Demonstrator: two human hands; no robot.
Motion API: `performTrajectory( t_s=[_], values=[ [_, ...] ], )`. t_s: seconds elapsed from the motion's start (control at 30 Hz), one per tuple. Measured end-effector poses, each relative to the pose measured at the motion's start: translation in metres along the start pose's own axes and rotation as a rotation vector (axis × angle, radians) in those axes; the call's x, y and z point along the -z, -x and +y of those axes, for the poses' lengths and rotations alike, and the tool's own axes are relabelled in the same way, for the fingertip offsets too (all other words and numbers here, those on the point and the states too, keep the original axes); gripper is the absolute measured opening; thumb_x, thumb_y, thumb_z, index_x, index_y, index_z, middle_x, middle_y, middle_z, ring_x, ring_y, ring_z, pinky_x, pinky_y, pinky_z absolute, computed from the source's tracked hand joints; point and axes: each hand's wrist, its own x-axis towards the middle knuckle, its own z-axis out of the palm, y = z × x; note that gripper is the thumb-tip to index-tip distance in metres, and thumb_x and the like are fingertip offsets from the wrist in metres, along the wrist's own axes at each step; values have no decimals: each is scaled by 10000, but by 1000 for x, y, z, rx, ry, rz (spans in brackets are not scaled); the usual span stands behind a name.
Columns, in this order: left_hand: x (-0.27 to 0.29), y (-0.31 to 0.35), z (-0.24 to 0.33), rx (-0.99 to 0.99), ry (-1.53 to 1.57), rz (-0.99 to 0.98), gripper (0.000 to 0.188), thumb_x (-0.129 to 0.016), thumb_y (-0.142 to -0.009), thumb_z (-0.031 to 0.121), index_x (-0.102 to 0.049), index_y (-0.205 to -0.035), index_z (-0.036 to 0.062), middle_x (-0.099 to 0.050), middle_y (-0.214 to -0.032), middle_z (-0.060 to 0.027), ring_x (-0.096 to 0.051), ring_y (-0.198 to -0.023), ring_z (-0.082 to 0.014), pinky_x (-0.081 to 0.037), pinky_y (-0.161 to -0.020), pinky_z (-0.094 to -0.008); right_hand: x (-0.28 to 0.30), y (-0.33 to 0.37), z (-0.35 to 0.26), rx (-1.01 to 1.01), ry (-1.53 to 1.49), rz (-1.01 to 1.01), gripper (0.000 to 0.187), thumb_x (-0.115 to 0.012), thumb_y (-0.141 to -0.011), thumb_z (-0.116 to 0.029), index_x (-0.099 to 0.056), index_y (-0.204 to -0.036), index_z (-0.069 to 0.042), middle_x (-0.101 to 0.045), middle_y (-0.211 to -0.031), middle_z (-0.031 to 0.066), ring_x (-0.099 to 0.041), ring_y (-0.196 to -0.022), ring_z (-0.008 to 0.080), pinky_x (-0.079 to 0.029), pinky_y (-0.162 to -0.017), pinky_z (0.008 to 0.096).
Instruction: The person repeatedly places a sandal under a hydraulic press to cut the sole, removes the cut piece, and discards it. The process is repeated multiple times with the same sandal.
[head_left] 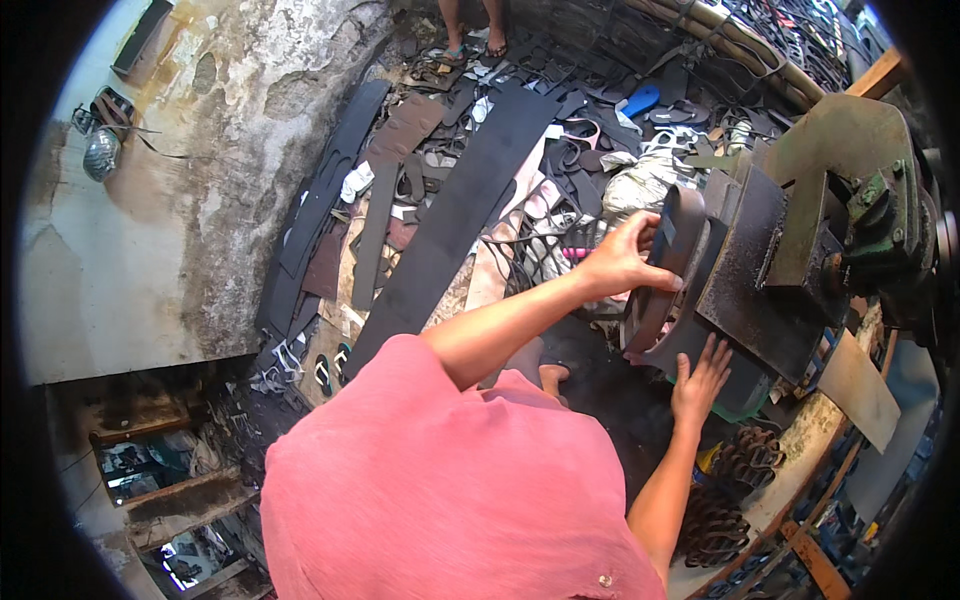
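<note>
My left hand (620, 262) grips a brown, sole-shaped cutting die (657, 318), its thumb on the near side and its fingers curled over the far edge. The die stands close beside the dark metal plate (745, 300) of a press. Nearer to me, my right hand (702, 378) lies with fingers stretched out against a dark sheet (742, 382) below that plate. The sheet runs up behind the die, and part of it is hidden there. The green, worn press head (880, 215) rises at the right.
Long black rubber strips (460, 200) and heaps of sole offcuts cover the floor at left and ahead. Stacked brown curved pieces (715, 525) sit by my right forearm. A stained wall (170, 220) stands at left. Another person's feet (475, 50) show at the far edge.
</note>
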Motion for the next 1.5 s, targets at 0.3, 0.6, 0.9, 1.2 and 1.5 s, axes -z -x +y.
performTrajectory(
  t_s=[0.3,0.6,0.9,1.2,1.5],
  values=[
    [8,34,71,-482,-870,-490,1329,-1028,-583,389,-200,-1569,57,-454,-1458,-234,-526,-1340,-380,-472,-1099,-503,125,-1,-128,-48,-1529,-171,731,-804,-925,-265,-462,-1498,32,-711,-1200,191,-691,-1163,257,-559,-977,409],
    [-98,93,-118,-491,-921,-653,974,-865,-718,183,-343,-1524,20,-500,-1477,-272,-514,-1369,-448,-447,-1143,-485,51,74,-104,-1044,-739,525,422,-753,-901,-238,-669,-1240,-2,-726,-1193,249,-706,-1149,370,-550,-963,435],
    [-78,108,-58,-655,-786,-1647,1063,-904,-666,117,-308,-1541,19,-528,-1506,-231,-518,-1400,-422,-424,-1171,-487,1,250,-100,-1027,-1906,514,561,-836,-884,-333,-679,-1302,9,-725,-1164,122,-622,-1181,232,-493,-1024,415],
    [-58,61,-105,-474,-816,-962,945,-857,-760,73,-279,-1507,30,-501,-1357,-217,-593,-1186,-328,-474,-1005,-461,-234,439,-165,-2131,-1121,959,319,-697,-966,-253,-724,-1140,12,-757,-1052,179,-734,-960,274,-574,-867,436],
    [-155,86,-102,90,-398,-422,809,-836,-883,143,-311,-1494,66,-445,-1384,-211,-571,-1198,-299,-544,-958,-422,8,188,-133,-616,-162,577,1075,-953,-659,-367,-391,-1513,-33,-460,-1493,218,-453,-1392,436,-388,-1170,524]
  ],
)
